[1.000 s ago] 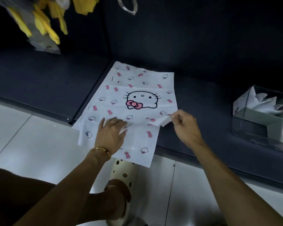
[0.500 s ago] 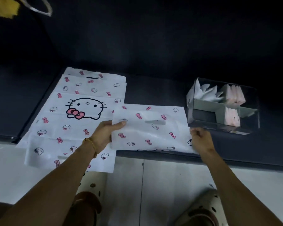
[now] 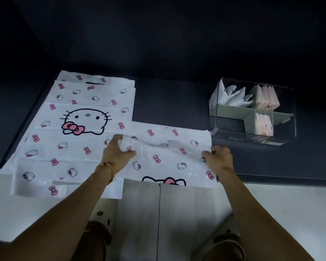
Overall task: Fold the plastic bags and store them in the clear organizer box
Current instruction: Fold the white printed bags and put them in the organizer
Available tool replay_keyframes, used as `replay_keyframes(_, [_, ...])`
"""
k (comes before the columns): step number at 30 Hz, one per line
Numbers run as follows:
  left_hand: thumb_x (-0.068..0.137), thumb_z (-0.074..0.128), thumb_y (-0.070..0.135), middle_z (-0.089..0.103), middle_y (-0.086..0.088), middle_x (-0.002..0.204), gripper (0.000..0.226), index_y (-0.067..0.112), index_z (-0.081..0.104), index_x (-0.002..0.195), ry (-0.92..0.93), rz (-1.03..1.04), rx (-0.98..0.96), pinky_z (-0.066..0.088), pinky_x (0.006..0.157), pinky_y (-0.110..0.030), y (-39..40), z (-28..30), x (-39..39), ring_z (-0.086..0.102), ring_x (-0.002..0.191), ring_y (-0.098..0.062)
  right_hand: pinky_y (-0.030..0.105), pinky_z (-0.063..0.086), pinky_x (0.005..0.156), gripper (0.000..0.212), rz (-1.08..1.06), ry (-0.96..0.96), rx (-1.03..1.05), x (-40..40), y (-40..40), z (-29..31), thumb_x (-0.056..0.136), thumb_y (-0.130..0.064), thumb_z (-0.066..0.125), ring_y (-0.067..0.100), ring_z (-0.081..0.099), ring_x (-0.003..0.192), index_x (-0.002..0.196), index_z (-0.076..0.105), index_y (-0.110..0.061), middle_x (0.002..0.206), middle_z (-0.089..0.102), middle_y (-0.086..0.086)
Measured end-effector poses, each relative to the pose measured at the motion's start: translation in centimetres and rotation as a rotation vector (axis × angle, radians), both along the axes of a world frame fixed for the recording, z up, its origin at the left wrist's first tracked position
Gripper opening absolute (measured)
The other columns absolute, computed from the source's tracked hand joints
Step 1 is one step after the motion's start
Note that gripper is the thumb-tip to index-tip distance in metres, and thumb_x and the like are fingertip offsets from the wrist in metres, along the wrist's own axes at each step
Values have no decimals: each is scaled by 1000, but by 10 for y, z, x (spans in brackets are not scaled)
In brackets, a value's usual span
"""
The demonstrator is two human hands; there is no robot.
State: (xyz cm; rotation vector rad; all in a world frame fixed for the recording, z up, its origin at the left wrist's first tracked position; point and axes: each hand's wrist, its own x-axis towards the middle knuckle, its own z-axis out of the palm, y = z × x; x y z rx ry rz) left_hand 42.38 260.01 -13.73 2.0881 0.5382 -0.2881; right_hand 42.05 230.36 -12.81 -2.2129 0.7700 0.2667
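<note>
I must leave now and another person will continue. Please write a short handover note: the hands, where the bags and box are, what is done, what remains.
Left hand grips the left edge of the bag being folded; right hand pinches its right edge.
That bag lies on the dark surface, near edge overhanging.
Stack of flat bags: to its left.
Clear organizer box: to the right, already holding some folded bags.
Left: finish folding this bag, store it, then the stack.

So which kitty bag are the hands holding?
The right-hand bag, nearest the clear organizer box. The left hand and right hand pinch its sides; the pile of bags lies untouched.
</note>
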Motion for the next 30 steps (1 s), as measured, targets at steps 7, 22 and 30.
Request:
replay_keyframes(7, [80,64,50,52,-16,120,65,7,45,125,39,-29,490,46,86,-45,-11,13,9,52,112,-34,37,53,74,23,-76,-33,-213,-2,15,-6,65,-14,66,30,56,94,87,65,-5,100,58,9])
replay_keyframes(22, [90,56,20,41,-16,143,59,8,32,143,64,-12,260,39,100,-41,2,7,71,41,128,-34,39,54,86,47,-13,-220,-50,61,40,-13,75,9,52,29,59,102,119,50,-7,113,59,14])
replay_keyframes(30, [89,54,29,41,-9,146,50,13,48,136,-461,-815,646,28,111,-45,-19,-8,8,31,138,-32,36,51,91,49,-14,-247,-30,63,38,-15,75,10,49,27,58,105,122,48,-7,113,62,13])
